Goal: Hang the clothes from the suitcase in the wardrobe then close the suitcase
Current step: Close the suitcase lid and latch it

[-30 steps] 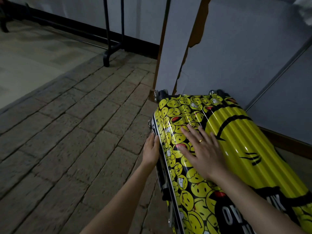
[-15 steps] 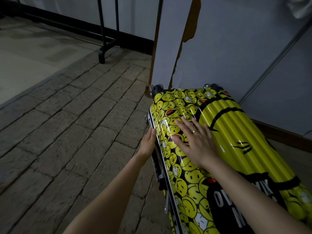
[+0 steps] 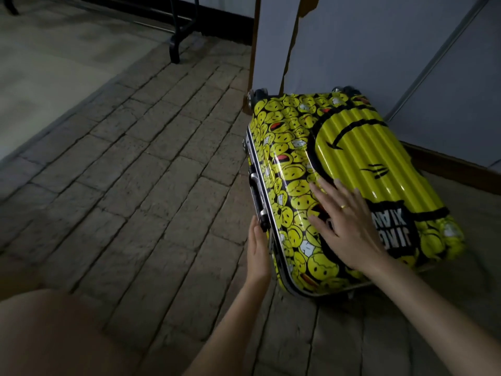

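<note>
The yellow smiley-print suitcase (image 3: pixel 349 185) lies shut on the brick floor (image 3: pixel 135 185) by the wall. The right hand (image 3: pixel 349 229), fingers spread, presses flat on its lid; best to keep that weight on while the left hand (image 3: pixel 257 251), fingers straight together, works the side latch (image 3: pixel 261 222).

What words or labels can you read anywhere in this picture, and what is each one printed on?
"XIAN": white letters, upside down to the camera, on the black patch of the yellow suitcase, beside the right hand; the start is hidden by the hand.
"JING": the line nearer the camera on the same patch, partly covered and blurred, so uncertain.
Nothing else readable: the small smiley faces carry no words, and the latch by the left hand shows no legible marking.
</note>
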